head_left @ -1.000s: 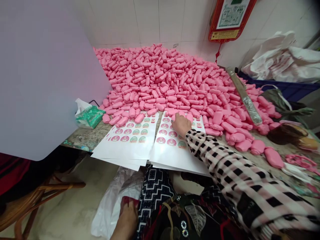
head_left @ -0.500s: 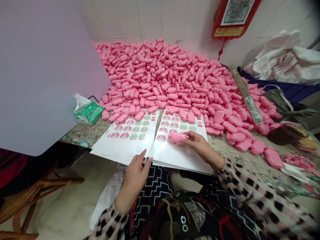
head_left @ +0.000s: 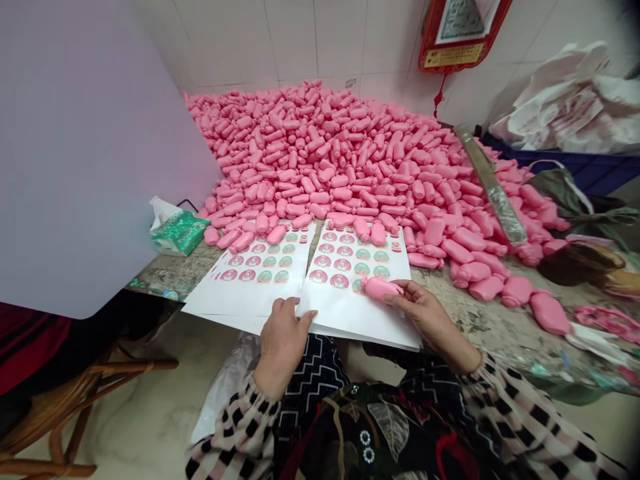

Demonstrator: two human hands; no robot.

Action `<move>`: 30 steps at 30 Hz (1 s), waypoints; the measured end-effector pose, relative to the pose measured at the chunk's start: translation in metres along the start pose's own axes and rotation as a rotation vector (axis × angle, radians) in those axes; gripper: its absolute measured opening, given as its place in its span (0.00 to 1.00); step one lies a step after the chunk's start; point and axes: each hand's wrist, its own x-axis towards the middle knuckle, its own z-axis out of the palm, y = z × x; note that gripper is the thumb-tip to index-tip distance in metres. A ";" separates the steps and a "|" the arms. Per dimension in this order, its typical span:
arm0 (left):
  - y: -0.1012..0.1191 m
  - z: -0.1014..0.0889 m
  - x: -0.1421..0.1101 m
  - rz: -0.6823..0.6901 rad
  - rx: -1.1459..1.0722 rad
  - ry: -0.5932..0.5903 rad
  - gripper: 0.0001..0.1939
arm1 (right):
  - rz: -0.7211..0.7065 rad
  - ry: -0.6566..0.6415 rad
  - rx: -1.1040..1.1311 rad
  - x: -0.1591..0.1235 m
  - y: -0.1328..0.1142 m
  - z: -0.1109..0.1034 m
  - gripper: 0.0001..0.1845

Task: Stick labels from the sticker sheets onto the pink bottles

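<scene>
A pink moulded bar (head_left: pixel 381 289) is held in a narrow grip by the right hand (head_left: pixel 423 317) over a sheet of round labels (head_left: pixel 350 320). The left hand (head_left: pixel 283 345) is spread open on the sheets. Behind, a heap of pink bars (head_left: pixel 320 153) is banked across the table (head_left: pixel 480 320).

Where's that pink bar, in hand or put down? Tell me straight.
In hand: the right hand grips the pink bar at its end, above the sheet of round stickers.

A worn stone counter (head_left: pixel 493 327) holds heaped pink bars (head_left: pixel 320 153), printed label sheets (head_left: pixel 340 320) and a tissue pack (head_left: pixel 180 233).
</scene>
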 end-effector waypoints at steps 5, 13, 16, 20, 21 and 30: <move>0.002 0.006 0.007 -0.214 -0.680 0.038 0.14 | 0.020 -0.024 0.073 0.002 0.003 -0.003 0.22; 0.006 -0.013 0.023 -0.318 -1.127 0.023 0.15 | 0.035 -0.045 0.166 0.009 -0.004 -0.010 0.19; 0.006 -0.013 0.023 -0.372 -1.259 0.001 0.16 | -0.073 -0.057 0.097 0.023 -0.012 -0.005 0.17; 0.008 -0.004 0.018 -0.463 -1.378 -0.121 0.14 | -0.273 -0.024 -0.208 0.056 -0.024 0.018 0.21; 0.008 -0.003 0.017 -0.470 -1.389 -0.119 0.13 | -0.314 -0.009 -0.325 0.065 -0.026 0.025 0.22; -0.047 -0.043 0.017 -0.583 -1.419 0.062 0.16 | -0.364 0.138 -0.989 0.116 -0.032 0.049 0.22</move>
